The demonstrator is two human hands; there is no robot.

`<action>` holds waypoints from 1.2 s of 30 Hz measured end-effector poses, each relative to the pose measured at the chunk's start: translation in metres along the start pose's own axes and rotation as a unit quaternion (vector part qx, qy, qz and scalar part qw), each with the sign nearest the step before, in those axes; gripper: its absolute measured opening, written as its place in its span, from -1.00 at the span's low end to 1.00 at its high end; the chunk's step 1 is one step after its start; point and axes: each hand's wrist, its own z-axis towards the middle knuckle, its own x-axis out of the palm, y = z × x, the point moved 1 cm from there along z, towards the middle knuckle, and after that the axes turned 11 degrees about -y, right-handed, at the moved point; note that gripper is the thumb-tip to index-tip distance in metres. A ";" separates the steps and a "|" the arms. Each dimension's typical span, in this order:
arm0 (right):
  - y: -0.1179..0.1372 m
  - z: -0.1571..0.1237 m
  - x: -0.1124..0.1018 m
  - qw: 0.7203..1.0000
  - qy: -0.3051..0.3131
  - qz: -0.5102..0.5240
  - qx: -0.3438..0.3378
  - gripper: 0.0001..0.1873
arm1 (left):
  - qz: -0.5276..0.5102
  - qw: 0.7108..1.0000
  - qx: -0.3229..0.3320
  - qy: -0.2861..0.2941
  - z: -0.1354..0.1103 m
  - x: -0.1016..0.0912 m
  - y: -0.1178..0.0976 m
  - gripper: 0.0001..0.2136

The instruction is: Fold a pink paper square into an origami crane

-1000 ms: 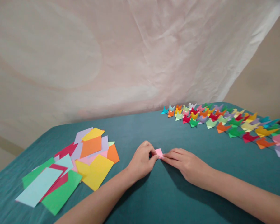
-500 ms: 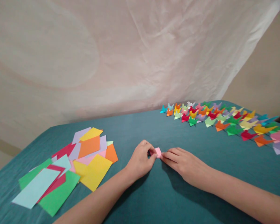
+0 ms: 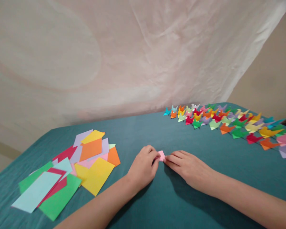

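Far left: loose pile of coloured paper rectangles (image 3: pixel 69 168) on teal tablecloth (image 3: pixel 157 203), unmoved. Left hand (image 3: pixel 143 167) curled, fingertips now closed further over small pink folded paper piece (image 3: pixel 161 155); less pink shows than second ago. Piece lies on cloth at centre, between both hands. Right hand (image 3: pixel 188 167) flat, fingers extended, tips pressing piece's right edge, same as before. Right: rows of small folded paper figures (image 3: pixel 228 124), many colours, untouched. No box or tray in view; everything lies loose on cloth.
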 end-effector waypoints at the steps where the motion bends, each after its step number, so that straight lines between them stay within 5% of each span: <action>1: 0.000 0.000 0.001 1.000 -0.003 0.002 0.000 -0.70 | 0.027 0.999 0.017 0.008 -0.002 -0.002 -0.002 -0.83; 9: 0.000 0.001 0.000 1.000 0.007 0.004 0.005 -0.77 | 0.231 0.962 0.140 0.035 -0.026 -0.006 -0.029 -0.64; 36: 0.001 0.000 -0.002 1.000 -0.014 -0.006 -0.005 -0.69 | 0.253 0.961 0.066 0.087 -0.024 -0.011 -0.033 -0.53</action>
